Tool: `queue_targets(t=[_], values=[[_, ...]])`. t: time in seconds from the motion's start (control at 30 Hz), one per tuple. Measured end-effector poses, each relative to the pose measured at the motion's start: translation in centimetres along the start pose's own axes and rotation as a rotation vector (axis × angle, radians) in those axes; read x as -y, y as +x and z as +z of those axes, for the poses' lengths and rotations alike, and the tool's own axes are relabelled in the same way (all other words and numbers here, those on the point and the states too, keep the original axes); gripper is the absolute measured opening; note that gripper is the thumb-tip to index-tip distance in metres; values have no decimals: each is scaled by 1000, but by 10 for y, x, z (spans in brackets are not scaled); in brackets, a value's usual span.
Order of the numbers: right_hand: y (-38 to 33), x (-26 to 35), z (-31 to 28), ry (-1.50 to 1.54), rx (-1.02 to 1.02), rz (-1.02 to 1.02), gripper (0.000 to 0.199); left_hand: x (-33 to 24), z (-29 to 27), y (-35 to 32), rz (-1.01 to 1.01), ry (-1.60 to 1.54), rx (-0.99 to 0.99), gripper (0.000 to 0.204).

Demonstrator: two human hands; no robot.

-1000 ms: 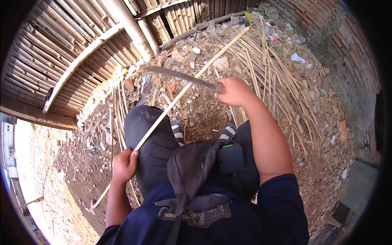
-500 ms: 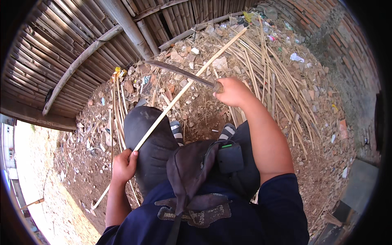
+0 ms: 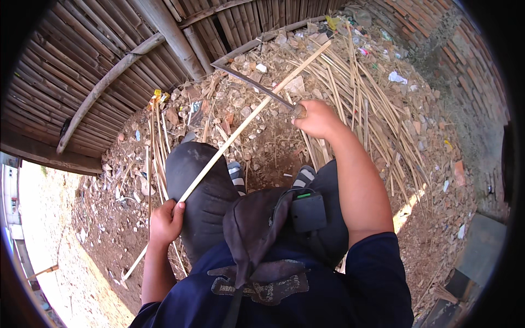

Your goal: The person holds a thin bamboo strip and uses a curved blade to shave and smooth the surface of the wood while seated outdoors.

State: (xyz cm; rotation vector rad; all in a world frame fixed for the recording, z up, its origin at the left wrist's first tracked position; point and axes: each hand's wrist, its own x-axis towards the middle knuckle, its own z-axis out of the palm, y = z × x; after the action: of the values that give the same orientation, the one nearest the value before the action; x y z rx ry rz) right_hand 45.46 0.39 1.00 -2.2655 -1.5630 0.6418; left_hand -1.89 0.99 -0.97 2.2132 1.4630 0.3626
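Note:
My left hand (image 3: 165, 221) grips a long pale bamboo stick (image 3: 246, 119) near its lower end. The stick runs up and to the right across my left knee toward the pile of canes. My right hand (image 3: 316, 118) holds the handle of a long dark blade (image 3: 249, 83), a machete-like knife. The blade lies across the stick's upper part, pointing up and left. I am seated, with dark trousers and striped socks below the stick.
Several split bamboo strips (image 3: 350, 93) are heaped on the dirt ahead and to the right. Rubble and litter cover the ground. A bamboo fence (image 3: 109, 49) runs behind to the left, and a brick wall (image 3: 448, 60) stands at the right.
My right hand has lifted the blade farther up and away along the stick. The view has tilted slightly. My left hand keeps its grip in the same place.

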Motion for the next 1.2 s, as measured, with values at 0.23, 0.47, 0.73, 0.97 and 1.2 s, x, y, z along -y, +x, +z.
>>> queue_targets(t=[0.23,0.47,0.73,0.97,1.2], values=[[-5,16,-2,-74,80,-57,52,-2,-1,-1,-3,-10,-12,46],[1,-7,-5,-23,-6,33,57,-2,0,-2,17,13,-30,46],[-2,15,-2,-74,120,-8,60,0,1,-2,0,5,-30,47],[3,-1,-3,-23,92,-15,60,-1,1,-1,10,22,-27,46],[1,4,-3,-14,44,20,60,-5,-1,-1,-15,10,-9,45]])
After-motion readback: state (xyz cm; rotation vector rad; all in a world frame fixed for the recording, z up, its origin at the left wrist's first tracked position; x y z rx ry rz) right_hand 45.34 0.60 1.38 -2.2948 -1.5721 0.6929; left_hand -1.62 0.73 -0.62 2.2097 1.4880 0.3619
